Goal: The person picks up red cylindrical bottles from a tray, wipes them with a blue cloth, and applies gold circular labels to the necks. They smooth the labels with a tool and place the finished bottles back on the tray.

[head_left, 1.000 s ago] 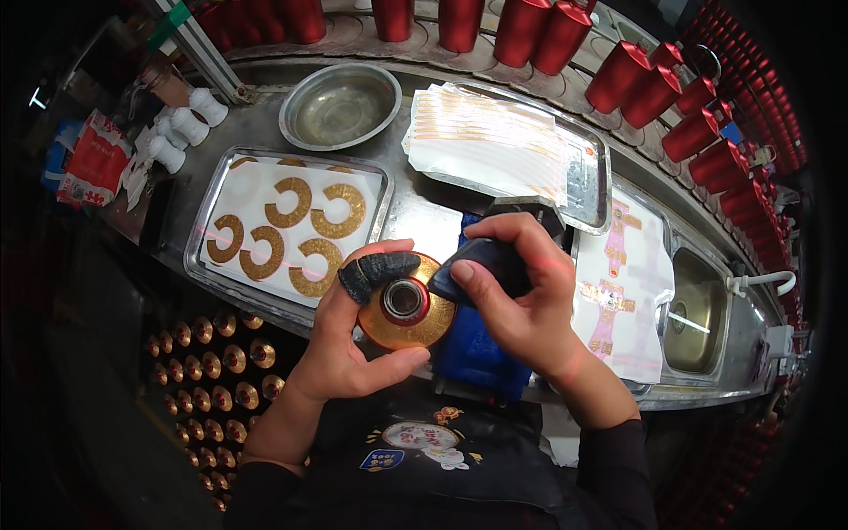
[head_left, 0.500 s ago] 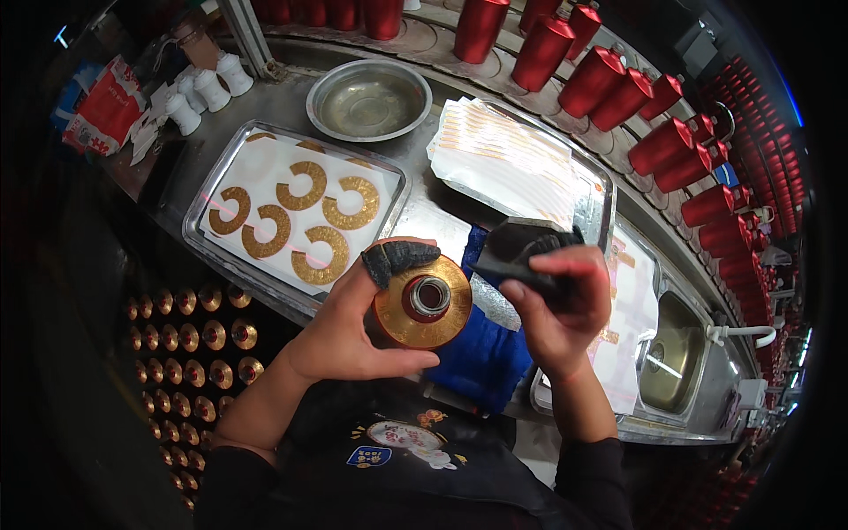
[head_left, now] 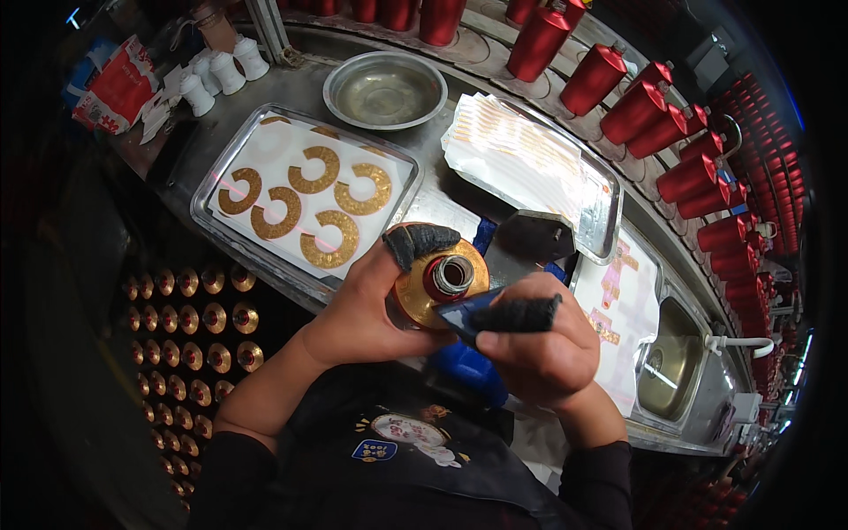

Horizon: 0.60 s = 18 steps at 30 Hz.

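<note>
My left hand [head_left: 360,307] is wrapped round a red bottle whose open neck [head_left: 452,276] points up at me. A gold ring [head_left: 413,293] lies round the bottle's shoulder, and a black finger cover [head_left: 422,240] on my left hand rests at its far edge. My right hand [head_left: 549,349] grips a thin, dark flat scraper-like piece [head_left: 458,318] with a bluish sheen, its end at the near right rim of the gold ring. Whether it touches the ring I cannot tell. Another black finger cover [head_left: 517,315] lies along it. My fingers hide the bottle's body.
Gold C-shaped labels [head_left: 329,238] lie on white sheets in a metal tray [head_left: 205,196]. Beyond stand a metal basin [head_left: 386,91] and a stack of white sheets [head_left: 512,146]. Behind my right hand are a dark block [head_left: 534,237] and blue cloth [head_left: 468,371]. A sink [head_left: 664,389] is at right; red bottles [head_left: 537,44] line the back.
My right hand has moved left and nearer to me, from beside the dark block to the bottle's rim. The flat piece now shows plainly. The view has shifted slightly.
</note>
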### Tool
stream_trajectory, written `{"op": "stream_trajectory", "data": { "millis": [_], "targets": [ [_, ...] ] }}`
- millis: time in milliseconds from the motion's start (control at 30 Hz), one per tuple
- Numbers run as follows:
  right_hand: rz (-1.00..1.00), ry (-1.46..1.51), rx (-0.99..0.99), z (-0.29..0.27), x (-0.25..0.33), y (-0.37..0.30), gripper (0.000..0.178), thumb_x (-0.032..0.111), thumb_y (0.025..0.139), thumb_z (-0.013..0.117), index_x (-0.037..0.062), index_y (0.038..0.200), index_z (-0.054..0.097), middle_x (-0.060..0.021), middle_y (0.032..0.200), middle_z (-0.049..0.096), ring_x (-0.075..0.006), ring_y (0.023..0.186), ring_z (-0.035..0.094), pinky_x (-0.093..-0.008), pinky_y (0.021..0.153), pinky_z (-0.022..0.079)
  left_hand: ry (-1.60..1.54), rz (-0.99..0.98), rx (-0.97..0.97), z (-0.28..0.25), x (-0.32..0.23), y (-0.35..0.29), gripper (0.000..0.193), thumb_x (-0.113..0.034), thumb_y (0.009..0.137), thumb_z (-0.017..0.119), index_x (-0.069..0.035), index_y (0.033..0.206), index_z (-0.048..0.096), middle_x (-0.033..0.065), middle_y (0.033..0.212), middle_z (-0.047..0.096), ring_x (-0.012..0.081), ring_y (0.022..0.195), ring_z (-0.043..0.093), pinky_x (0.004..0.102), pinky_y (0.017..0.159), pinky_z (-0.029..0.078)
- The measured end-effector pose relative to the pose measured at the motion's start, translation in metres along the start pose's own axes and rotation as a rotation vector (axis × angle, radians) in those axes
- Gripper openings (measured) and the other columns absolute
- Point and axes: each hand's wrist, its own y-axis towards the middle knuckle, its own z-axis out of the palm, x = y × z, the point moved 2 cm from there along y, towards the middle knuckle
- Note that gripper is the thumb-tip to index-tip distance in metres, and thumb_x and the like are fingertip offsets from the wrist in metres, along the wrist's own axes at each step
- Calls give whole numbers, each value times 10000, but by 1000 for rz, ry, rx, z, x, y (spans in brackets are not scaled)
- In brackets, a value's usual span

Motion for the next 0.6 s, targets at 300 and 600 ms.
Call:
{"op": "stream_trajectory", "data": {
  "millis": [300, 600],
  "targets": [
    [-148, -134, 54, 14, 17, -4, 232, 28, 707, 786, 18, 933, 735, -94, 875, 662, -290, 829, 651, -373, 666, 535, 267, 208, -223, 19, -2, -6, 757, -157, 658, 924, -64, 1309, 551, 145, 1277, 548, 320, 1177, 602, 395, 996, 508],
    [7, -129, -81, 18, 21, -5, 224, 7, 723, 758, 31, 945, 742, -100, 869, 657, -293, 827, 660, -371, 674, 544, 318, 229, -346, 29, 7, -12, 812, -262, 625, 968, -58, 1301, 566, 146, 1259, 522, 309, 1146, 600, 387, 975, 517]
  ]
}}
